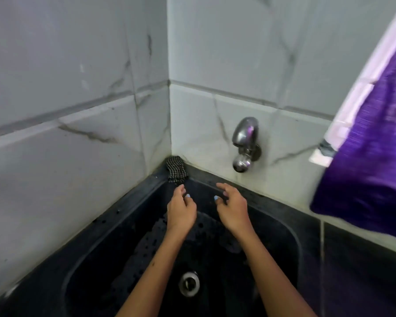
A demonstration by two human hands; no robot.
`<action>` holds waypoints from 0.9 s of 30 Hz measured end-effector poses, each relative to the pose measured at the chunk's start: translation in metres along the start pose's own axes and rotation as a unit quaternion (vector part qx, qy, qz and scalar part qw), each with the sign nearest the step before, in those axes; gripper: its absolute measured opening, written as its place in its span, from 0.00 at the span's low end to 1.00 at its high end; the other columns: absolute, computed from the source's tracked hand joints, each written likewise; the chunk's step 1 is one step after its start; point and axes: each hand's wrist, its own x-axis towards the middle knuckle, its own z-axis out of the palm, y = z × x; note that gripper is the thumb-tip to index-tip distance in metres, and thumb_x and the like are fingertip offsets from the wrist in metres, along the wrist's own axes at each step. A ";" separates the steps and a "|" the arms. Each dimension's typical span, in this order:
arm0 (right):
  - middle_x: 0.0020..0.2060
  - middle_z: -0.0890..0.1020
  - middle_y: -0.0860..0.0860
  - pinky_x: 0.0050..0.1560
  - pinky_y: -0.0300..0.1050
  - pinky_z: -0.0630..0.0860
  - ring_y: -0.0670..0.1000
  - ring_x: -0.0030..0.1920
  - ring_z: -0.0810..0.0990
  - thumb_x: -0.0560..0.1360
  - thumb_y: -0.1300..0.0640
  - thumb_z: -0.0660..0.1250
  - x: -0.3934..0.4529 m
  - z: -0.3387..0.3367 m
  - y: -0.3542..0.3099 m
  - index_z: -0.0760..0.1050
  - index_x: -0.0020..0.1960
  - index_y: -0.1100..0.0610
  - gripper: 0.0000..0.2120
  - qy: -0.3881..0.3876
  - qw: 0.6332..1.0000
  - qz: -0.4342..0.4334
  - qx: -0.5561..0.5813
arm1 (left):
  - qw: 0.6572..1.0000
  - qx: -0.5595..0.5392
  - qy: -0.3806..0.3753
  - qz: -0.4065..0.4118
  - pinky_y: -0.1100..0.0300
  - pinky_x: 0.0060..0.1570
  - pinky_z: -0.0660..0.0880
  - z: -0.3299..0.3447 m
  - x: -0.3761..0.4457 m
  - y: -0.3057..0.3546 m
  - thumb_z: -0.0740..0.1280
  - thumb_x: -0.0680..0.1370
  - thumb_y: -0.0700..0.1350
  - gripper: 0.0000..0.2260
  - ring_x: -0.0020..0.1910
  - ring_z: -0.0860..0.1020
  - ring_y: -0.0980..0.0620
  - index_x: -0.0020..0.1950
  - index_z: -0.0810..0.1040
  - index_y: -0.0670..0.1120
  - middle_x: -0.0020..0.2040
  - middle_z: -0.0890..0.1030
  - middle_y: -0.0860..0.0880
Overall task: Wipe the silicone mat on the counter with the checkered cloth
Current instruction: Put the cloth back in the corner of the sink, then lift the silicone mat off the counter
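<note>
The checkered cloth, black and white, lies bunched in the far corner of the sink rim where the two tiled walls meet. My left hand hovers just below it, fingers loosely curled and holding nothing. My right hand is beside it to the right, fingers spread, also with nothing in it. Under both hands a dark silicone mat with round holes lies inside the black sink, partly hidden by my forearms.
The black sink has a metal drain near its front. A chrome tap sticks out of the marble-look tiled wall on the right. A purple cloth hangs at the right edge.
</note>
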 end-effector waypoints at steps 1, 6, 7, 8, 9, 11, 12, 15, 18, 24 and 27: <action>0.62 0.76 0.53 0.65 0.44 0.69 0.50 0.64 0.72 0.75 0.62 0.63 -0.020 -0.019 0.008 0.73 0.64 0.55 0.17 0.016 1.000 0.015 0.011 | 1.000 -0.002 -0.017 0.010 0.59 0.64 0.65 0.005 -0.023 0.006 0.57 0.81 0.41 0.18 0.67 0.71 0.49 0.71 0.66 0.42 0.68 0.73 0.45; 0.56 0.80 0.52 0.57 0.38 0.70 0.48 0.57 0.76 0.75 0.60 0.65 -0.115 -0.116 0.057 0.76 0.60 0.53 0.14 0.072 0.994 0.083 0.004 | 0.995 0.022 -0.086 0.050 0.66 0.55 0.63 0.046 -0.134 0.033 0.58 0.81 0.45 0.16 0.63 0.73 0.50 0.68 0.71 0.43 0.65 0.75 0.46; 0.55 0.80 0.53 0.57 0.39 0.70 0.50 0.57 0.77 0.75 0.60 0.65 -0.134 -0.138 0.069 0.77 0.60 0.54 0.14 0.083 0.992 0.093 -0.004 | 0.993 0.025 -0.100 0.060 0.66 0.55 0.64 0.057 -0.156 0.036 0.59 0.80 0.45 0.16 0.62 0.74 0.50 0.67 0.72 0.43 0.64 0.76 0.46; 0.54 0.81 0.53 0.58 0.40 0.71 0.51 0.57 0.78 0.75 0.60 0.65 -0.155 -0.162 0.082 0.77 0.60 0.55 0.14 0.095 0.990 0.105 -0.013 | 0.991 0.026 -0.117 0.066 0.65 0.55 0.65 0.069 -0.180 0.040 0.60 0.80 0.45 0.16 0.59 0.75 0.51 0.66 0.73 0.43 0.62 0.77 0.46; 0.55 0.81 0.54 0.58 0.41 0.72 0.51 0.57 0.78 0.74 0.60 0.65 -0.177 -0.187 0.095 0.77 0.60 0.55 0.14 0.108 0.987 0.119 -0.023 | 0.988 0.028 -0.135 0.066 0.64 0.54 0.66 0.082 -0.203 0.041 0.61 0.80 0.46 0.16 0.56 0.76 0.52 0.65 0.74 0.42 0.61 0.79 0.45; 0.56 0.81 0.55 0.60 0.43 0.72 0.52 0.57 0.78 0.74 0.59 0.66 -0.218 -0.235 0.124 0.77 0.60 0.55 0.14 0.136 0.977 0.156 -0.041 | 0.982 0.043 -0.176 0.059 0.63 0.52 0.69 0.108 -0.245 0.039 0.62 0.79 0.47 0.15 0.52 0.77 0.52 0.63 0.76 0.42 0.57 0.81 0.45; 0.56 0.81 0.55 0.60 0.45 0.72 0.53 0.58 0.77 0.74 0.58 0.66 -0.239 -0.260 0.139 0.77 0.60 0.55 0.15 0.151 0.971 0.180 -0.054 | 0.977 0.056 -0.198 0.055 0.61 0.52 0.70 0.121 -0.265 0.038 0.63 0.79 0.48 0.15 0.53 0.78 0.51 0.61 0.78 0.41 0.56 0.82 0.45; 0.57 0.80 0.58 0.62 0.47 0.71 0.57 0.60 0.76 0.74 0.57 0.66 -0.299 -0.325 0.184 0.76 0.60 0.57 0.15 0.187 0.943 0.254 -0.103 | 0.965 0.085 -0.245 0.042 0.55 0.50 0.73 0.159 -0.319 0.036 0.65 0.77 0.48 0.13 0.51 0.80 0.42 0.51 0.81 0.39 0.44 0.82 0.42; 0.58 0.79 0.62 0.62 0.48 0.69 0.60 0.61 0.75 0.74 0.61 0.64 -0.356 -0.378 0.226 0.76 0.59 0.62 0.14 0.224 0.906 0.336 -0.125 | 0.952 0.144 -0.267 0.041 0.53 0.49 0.73 0.194 -0.364 0.034 0.66 0.76 0.50 0.14 0.50 0.80 0.39 0.42 0.80 0.39 0.40 0.81 0.39; 0.65 0.70 0.64 0.65 0.57 0.65 0.64 0.65 0.67 0.74 0.57 0.62 -0.437 -0.432 0.280 0.69 0.65 0.63 0.20 0.263 0.793 0.504 -0.219 | 0.937 0.273 -0.214 0.034 0.51 0.56 0.73 0.225 -0.401 0.033 0.67 0.74 0.50 0.18 0.58 0.76 0.39 0.56 0.77 0.37 0.57 0.79 0.37; 0.68 0.62 0.64 0.68 0.61 0.58 0.64 0.68 0.60 0.74 0.54 0.64 -0.459 -0.447 0.295 0.62 0.69 0.62 0.26 0.278 0.746 0.580 -0.171 | 0.922 0.317 -0.224 0.006 0.49 0.56 0.75 0.230 -0.404 0.039 0.68 0.74 0.50 0.19 0.58 0.76 0.37 0.57 0.76 0.37 0.58 0.78 0.37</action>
